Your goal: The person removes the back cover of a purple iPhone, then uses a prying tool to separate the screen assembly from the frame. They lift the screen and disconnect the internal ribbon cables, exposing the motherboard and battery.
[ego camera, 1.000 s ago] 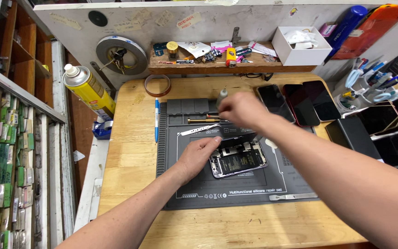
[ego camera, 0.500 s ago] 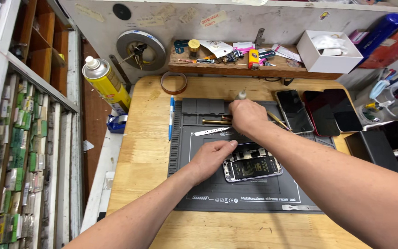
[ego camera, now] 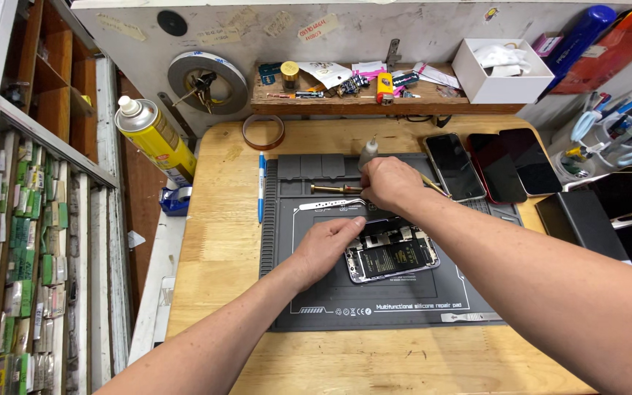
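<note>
An opened phone (ego camera: 393,258) with its insides showing lies on a dark grey repair mat (ego camera: 316,292) on the wooden bench. My left hand (ego camera: 325,249) rests on the phone's left edge, fingers pressing it down. My right hand (ego camera: 391,183) hovers just above the phone's top end, fingers curled; a thin brass-coloured tool (ego camera: 433,185) pokes out on its right side. A small grey bottle (ego camera: 368,153) stands right behind that hand. A brass screwdriver (ego camera: 334,189) and metal tweezers (ego camera: 327,205) lie on the mat to its left.
Three dark phones (ego camera: 495,167) lie at the mat's right. A yellow spray can (ego camera: 155,139), tape roll (ego camera: 262,132) and blue pen (ego camera: 261,188) are at the left. A white box (ego camera: 500,69) and a small wooden shelf (ego camera: 345,99) with parts stand behind.
My right hand has come down slightly toward the phone's top end. The left hand stays on the phone. The view has shifted so the bench sits further right.
</note>
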